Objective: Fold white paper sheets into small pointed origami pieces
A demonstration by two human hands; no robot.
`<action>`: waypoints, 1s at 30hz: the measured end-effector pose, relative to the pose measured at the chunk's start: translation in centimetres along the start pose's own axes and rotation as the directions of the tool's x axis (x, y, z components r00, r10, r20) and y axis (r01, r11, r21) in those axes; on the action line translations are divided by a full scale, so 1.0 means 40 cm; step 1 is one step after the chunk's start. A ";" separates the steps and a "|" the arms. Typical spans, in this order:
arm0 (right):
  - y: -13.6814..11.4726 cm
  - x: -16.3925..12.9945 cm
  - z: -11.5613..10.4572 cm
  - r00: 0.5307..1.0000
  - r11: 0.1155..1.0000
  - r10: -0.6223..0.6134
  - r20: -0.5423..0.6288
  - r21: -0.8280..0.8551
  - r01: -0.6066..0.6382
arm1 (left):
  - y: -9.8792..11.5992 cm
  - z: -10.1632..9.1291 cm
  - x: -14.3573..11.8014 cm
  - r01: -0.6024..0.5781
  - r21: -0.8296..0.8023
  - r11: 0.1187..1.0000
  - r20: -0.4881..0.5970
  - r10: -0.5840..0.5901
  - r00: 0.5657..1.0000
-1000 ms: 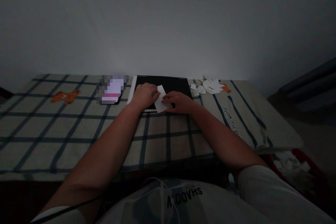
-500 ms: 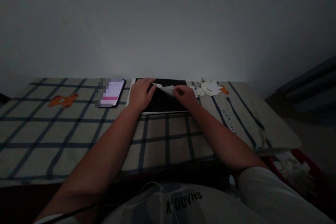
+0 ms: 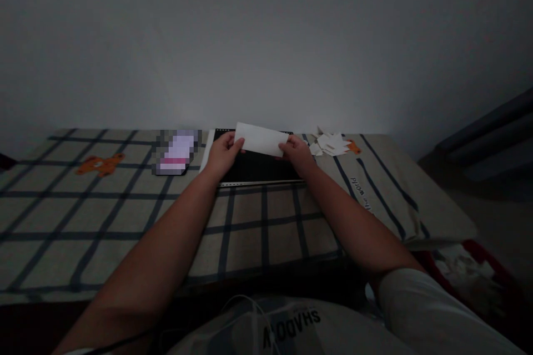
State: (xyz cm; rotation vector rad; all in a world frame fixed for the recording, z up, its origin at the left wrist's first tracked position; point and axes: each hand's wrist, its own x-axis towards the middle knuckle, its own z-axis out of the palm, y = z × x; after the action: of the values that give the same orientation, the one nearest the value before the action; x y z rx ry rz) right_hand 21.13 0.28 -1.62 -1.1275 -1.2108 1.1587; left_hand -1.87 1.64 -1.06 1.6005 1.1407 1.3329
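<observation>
Two bare forearms reach forward over the checked cloth (image 3: 125, 216) covering the desk. The left hand (image 3: 222, 154) pinches the left end of one white paper strip (image 3: 261, 140), and the right hand (image 3: 296, 152) pinches its right end, so the strip hangs stretched between them, lifted just above one black mat (image 3: 258, 167). One phone (image 3: 177, 151) lies left of the mat. A heap of white paper scraps (image 3: 330, 143), too many to count, sits to the right.
</observation>
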 end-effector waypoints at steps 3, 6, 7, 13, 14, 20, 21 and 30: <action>-0.003 0.004 -0.012 0.999 0.999 0.040 0.004 -0.007 -0.040 | 0.008 0.000 -0.001 0.050 -0.059 0.997 -0.036 -0.052 0.998; -0.005 0.008 -0.020 0.999 0.999 0.047 0.021 0.004 -0.047 | 0.015 -0.001 -0.003 0.063 -0.098 0.993 -0.045 -0.067 0.997; -0.006 0.009 -0.020 0.999 0.999 0.045 0.027 0.008 -0.046 | 0.017 -0.002 -0.004 0.068 -0.108 0.992 -0.047 -0.073 0.996; -0.006 0.010 -0.018 0.999 0.999 0.041 0.026 0.030 -0.042 | 0.024 -0.002 -0.004 0.142 -0.153 0.978 -0.075 -0.154 0.985; -0.006 0.010 -0.018 0.999 0.999 0.042 0.029 0.033 -0.042 | 0.024 -0.002 -0.002 0.159 -0.166 0.973 -0.078 -0.173 0.982; -0.005 0.009 -0.021 0.996 0.997 0.021 0.087 0.070 -0.028 | 0.030 0.004 0.002 0.259 -0.339 0.904 -0.069 -0.299 0.952; -0.003 0.007 -0.020 0.994 0.998 0.003 0.105 0.063 -0.010 | 0.030 0.004 0.002 0.273 -0.379 0.884 -0.069 -0.321 0.945; -0.002 -0.039 -0.001 0.918 0.797 -0.344 0.196 -0.456 0.396 | 0.025 0.027 0.000 0.199 -0.555 0.808 -0.123 -0.316 0.941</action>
State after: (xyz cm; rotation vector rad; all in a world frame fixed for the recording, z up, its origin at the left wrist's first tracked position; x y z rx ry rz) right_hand 21.14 -1.27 -1.67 -1.1283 -1.7840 0.6230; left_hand -0.67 1.30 -0.34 0.8771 0.9472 1.4923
